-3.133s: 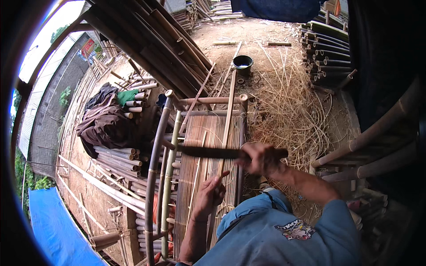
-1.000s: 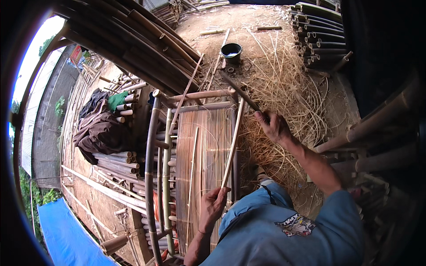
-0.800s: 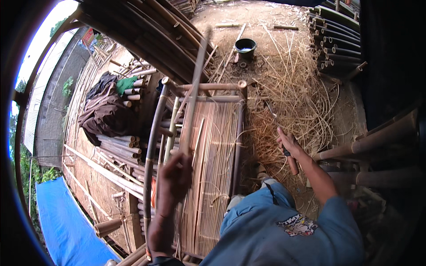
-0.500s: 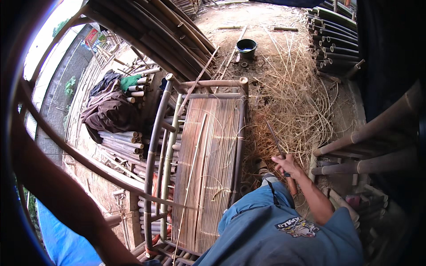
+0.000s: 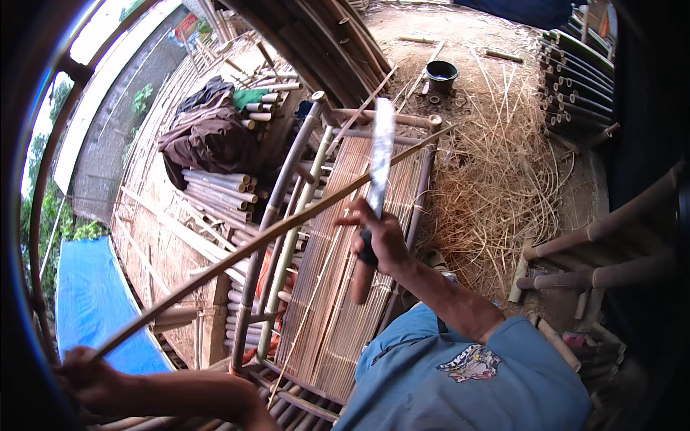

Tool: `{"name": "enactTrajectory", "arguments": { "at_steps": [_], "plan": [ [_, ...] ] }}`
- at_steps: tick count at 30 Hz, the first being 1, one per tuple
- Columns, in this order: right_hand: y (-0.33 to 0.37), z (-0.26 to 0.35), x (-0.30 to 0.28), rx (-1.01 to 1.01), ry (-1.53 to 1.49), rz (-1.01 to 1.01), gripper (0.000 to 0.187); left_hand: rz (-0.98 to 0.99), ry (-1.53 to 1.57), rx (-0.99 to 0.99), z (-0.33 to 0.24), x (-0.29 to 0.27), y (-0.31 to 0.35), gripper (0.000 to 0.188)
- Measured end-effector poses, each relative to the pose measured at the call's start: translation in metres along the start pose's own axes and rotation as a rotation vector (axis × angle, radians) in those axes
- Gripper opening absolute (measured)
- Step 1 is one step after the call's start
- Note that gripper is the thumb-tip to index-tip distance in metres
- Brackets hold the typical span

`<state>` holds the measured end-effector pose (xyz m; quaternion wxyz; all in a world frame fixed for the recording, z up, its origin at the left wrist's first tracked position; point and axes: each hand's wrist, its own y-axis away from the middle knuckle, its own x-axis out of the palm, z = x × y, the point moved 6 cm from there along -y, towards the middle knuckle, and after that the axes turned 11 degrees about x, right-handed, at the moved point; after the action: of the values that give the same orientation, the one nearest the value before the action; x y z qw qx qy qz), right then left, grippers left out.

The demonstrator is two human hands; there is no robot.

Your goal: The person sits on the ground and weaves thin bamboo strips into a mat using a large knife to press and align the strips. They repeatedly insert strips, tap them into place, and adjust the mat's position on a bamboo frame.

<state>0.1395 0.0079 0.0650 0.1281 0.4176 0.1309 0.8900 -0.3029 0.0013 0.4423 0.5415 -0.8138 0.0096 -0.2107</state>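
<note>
My left hand [image 5: 92, 382], at the lower left, is closed on one end of a long bamboo strip [image 5: 277, 228]. The strip slants up to the right and ends near the far right corner of a bamboo bench [image 5: 334, 244]. Over the bench, my right hand [image 5: 386, 246] grips a long knife [image 5: 382, 147] near the base of its blade, with the index finger stretched out. Its wooden handle sticks out below the hand. The blade points up and crosses in front of the strip; whether they touch I cannot tell.
Bamboo shavings [image 5: 496, 187] cover the ground right of the bench. A dark bucket [image 5: 440, 75] stands beyond. Stacked bamboo poles [image 5: 575, 82] lie far right, others [image 5: 215, 190] at left beside a brown cloth [image 5: 215, 140]. A blue tarp [image 5: 93, 302] is at the lower left.
My right hand has lifted the knife from beside my leg to over the bench. My left arm has swung lower, and the strip now lies diagonally across the view. The view has shifted slightly.
</note>
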Motion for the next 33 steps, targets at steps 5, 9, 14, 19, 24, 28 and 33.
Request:
{"name": "enactTrajectory", "arguments": {
  "at_steps": [5, 9, 14, 19, 24, 28, 33],
  "plan": [
    [-0.083, -0.017, -0.069, 0.056, -0.133, -0.306, 0.023, -0.459, -0.128, -0.342, 0.032, -0.049, 0.252, 0.032],
    [-0.115, -0.019, -0.139, 0.046, 0.158, -0.446, 0.019, -0.53, -0.445, -1.345, 0.027, -0.019, 0.41, 0.042],
    [-0.131, 0.025, -0.134, -0.122, 0.417, -0.392, 0.024, 0.604, -0.642, -1.156, 0.08, 0.096, 0.378, 0.032],
    [-0.15, 0.094, -0.103, -0.243, 0.527, -0.31, 0.034, 1.125, -0.969, -0.984, 0.201, 0.106, 0.425, 0.068],
    [-0.147, 0.193, -0.067, -0.339, 0.659, -0.256, 0.029, 0.524, -0.041, -1.525, 0.243, 0.112, 0.5, 0.035],
    [-0.126, 0.251, -0.064, -0.702, 1.327, -0.513, 0.052, 0.289, 0.125, -1.534, 0.25, 0.178, 0.45, 0.038],
    [-0.057, 0.19, -0.07, -1.065, 1.697, -0.35, 0.062, 0.239, -0.077, -1.434, 0.269, 0.195, 0.431, 0.026]
  ]
}}
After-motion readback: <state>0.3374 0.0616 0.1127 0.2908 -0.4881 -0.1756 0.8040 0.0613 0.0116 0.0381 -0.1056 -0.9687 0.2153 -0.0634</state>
